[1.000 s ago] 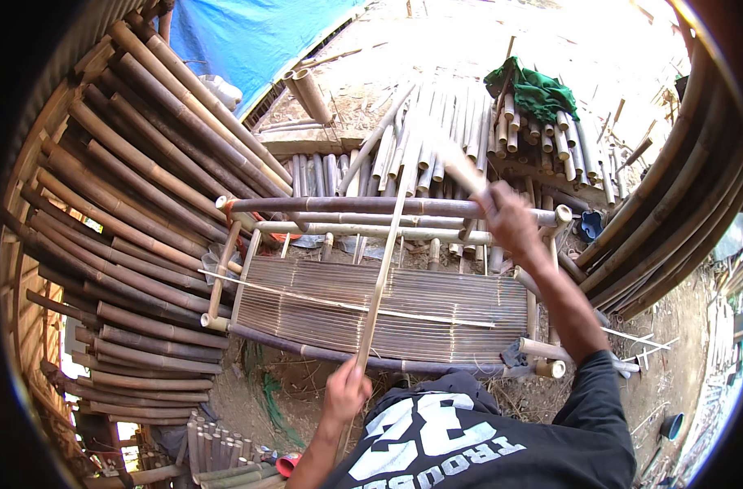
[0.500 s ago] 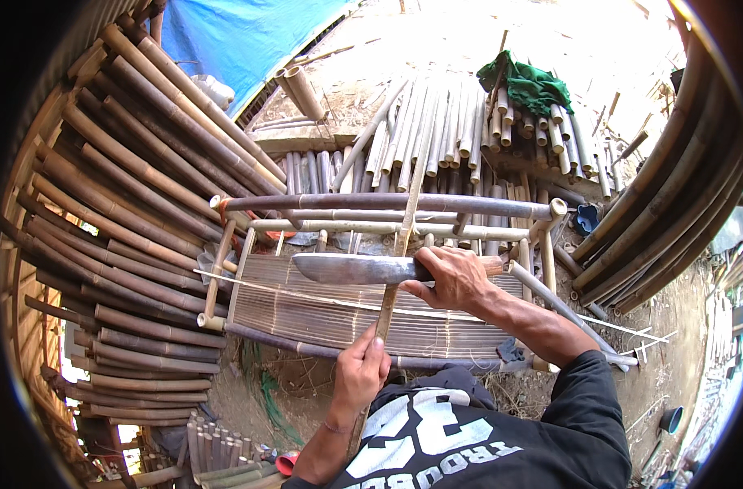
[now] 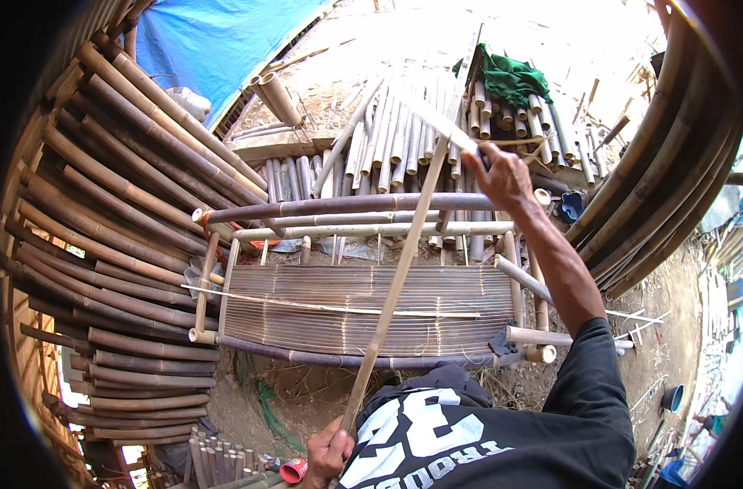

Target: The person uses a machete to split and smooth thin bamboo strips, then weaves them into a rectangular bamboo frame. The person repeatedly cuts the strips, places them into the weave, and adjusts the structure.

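My left hand [image 3: 329, 451] is closed around the lower end of a long, flat bamboo strip [image 3: 394, 300] beside my body. From there the strip slants up and away across a slatted bamboo bench [image 3: 306, 334]. My right hand [image 3: 502, 173] grips a large broad-bladed knife beyond the bench's far rail. The knife's blade [image 3: 446, 129] points up and left and crosses the strip near its far part; bright glare washes out the tip. My right arm is stretched forward. A thin pale sliver [image 3: 339, 307] lies across the bench slats.
Stacked dark bamboo poles [image 3: 143, 285] line the left side, and more long poles [image 3: 673, 163] curve along the right. Beyond the bench lie cut bamboo lengths [image 3: 388, 147] and a green cloth [image 3: 514, 81]. A blue tarp [image 3: 216, 49] covers the back left.
My right hand has carried the knife away from me along the strip, from over the bench to beyond its far rail. My left hand has drawn back toward my body with the strip.
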Demonstrator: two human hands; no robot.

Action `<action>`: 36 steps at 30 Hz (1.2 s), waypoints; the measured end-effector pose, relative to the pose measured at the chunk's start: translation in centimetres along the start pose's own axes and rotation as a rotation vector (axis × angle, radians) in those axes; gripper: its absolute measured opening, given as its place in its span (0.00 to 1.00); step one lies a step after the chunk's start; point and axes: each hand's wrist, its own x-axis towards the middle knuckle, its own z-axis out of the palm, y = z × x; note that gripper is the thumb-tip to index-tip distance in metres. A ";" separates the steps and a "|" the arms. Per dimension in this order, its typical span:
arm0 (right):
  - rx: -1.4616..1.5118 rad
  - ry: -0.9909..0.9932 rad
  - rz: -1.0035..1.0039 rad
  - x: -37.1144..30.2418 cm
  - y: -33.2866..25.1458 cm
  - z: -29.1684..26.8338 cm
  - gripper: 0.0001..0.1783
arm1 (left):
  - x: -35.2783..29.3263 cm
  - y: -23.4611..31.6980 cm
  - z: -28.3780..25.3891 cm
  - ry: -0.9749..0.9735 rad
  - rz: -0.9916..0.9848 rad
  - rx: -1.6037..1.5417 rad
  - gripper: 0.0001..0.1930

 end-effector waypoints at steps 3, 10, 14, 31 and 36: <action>-0.060 -0.018 0.159 2.4 2.7 -2.8 0.41 | -3.3 -3.6 -2.5 -0.013 0.037 0.101 0.17; 1.260 -0.053 0.438 -0.3 -6.6 2.8 0.22 | -4.4 -5.7 -3.7 -0.092 -0.140 0.214 0.16; 1.318 -0.068 0.534 -1.7 -9.6 3.8 0.15 | 0.9 -4.2 -4.8 -0.385 0.228 0.251 0.20; 0.214 -0.183 -0.562 -9.9 -13.4 4.7 0.29 | 16.3 8.9 4.9 -0.020 0.020 -0.227 0.16; 0.241 -0.158 -0.207 -5.4 -9.2 4.7 0.30 | 12.3 6.9 5.7 -0.098 -0.065 -0.287 0.16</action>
